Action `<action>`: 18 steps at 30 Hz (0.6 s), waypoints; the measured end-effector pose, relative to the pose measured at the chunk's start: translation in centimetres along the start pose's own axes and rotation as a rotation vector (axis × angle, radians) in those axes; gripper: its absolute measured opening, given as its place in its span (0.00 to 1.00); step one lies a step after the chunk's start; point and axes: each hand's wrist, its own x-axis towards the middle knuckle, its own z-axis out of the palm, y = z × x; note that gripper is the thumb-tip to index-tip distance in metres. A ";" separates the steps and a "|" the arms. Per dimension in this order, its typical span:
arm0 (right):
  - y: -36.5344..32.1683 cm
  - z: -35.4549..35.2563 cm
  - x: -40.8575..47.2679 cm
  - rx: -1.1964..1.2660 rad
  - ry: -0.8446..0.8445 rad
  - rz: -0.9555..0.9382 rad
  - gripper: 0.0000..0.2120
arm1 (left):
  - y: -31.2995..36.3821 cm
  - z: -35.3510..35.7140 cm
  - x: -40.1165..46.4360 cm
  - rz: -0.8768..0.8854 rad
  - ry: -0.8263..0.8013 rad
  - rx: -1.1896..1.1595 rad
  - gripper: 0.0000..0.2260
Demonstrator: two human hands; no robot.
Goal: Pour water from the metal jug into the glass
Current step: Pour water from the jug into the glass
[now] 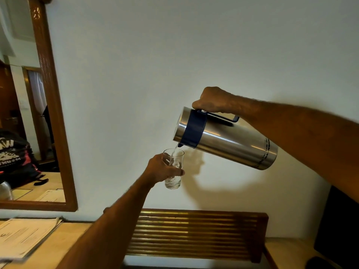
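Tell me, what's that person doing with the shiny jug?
A person is pouring water. Their right hand grips the blue handle of a metal jug, tipped so its spout points down to the left. A thin stream of water falls into a clear glass that the left hand holds up in the air just below. The glass has only a little water at the bottom so far. Below are a wooden slatted rack and some papers; a mirror hangs on the wall.
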 end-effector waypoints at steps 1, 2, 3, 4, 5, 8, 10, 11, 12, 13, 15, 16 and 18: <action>0.1 -0.1 0.0 0.003 -0.001 -0.003 0.16 | 0.0 0.0 0.0 -0.005 -0.001 -0.001 0.17; 0.1 -0.1 -0.1 0.006 0.001 -0.003 0.16 | 0.0 0.0 -0.1 -0.011 -0.002 -0.003 0.18; 0.1 -0.2 -0.2 0.008 0.003 0.000 0.16 | 0.0 0.1 -0.1 -0.016 -0.003 -0.004 0.19; 0.2 -0.3 -0.2 0.011 0.004 0.002 0.16 | 0.0 0.1 -0.1 -0.017 -0.004 -0.002 0.20; 0.2 -0.3 -0.3 0.014 0.003 0.003 0.16 | -0.1 0.1 -0.2 -0.018 -0.004 0.000 0.21; 0.2 -0.3 -0.4 0.022 0.006 0.009 0.16 | -0.1 0.1 -0.2 -0.019 -0.001 0.002 0.23; 0.3 -0.3 -0.4 0.030 0.007 0.012 0.16 | -0.1 0.1 -0.3 -0.013 -0.005 0.002 0.23; 0.4 -0.2 -0.4 0.035 0.008 0.016 0.16 | -0.1 0.1 -0.3 -0.010 -0.007 0.000 0.23; 0.5 -0.2 -0.5 0.042 0.011 0.021 0.16 | -0.1 0.1 -0.3 -0.007 -0.009 -0.002 0.22; 0.7 -0.2 -0.6 0.047 0.012 0.026 0.16 | -0.1 0.1 -0.3 -0.005 -0.009 -0.005 0.20; 0.9 -0.1 -0.6 0.056 0.014 0.034 0.16 | -0.1 0.0 -0.3 -0.007 -0.009 -0.009 0.19; 0.9 -0.1 -0.7 0.058 0.012 0.036 0.16 | -0.2 0.0 -0.2 -0.011 -0.009 -0.012 0.19; 1.0 0.0 -0.7 0.055 0.010 0.036 0.16 | -0.2 0.1 -0.2 -0.016 -0.008 -0.020 0.21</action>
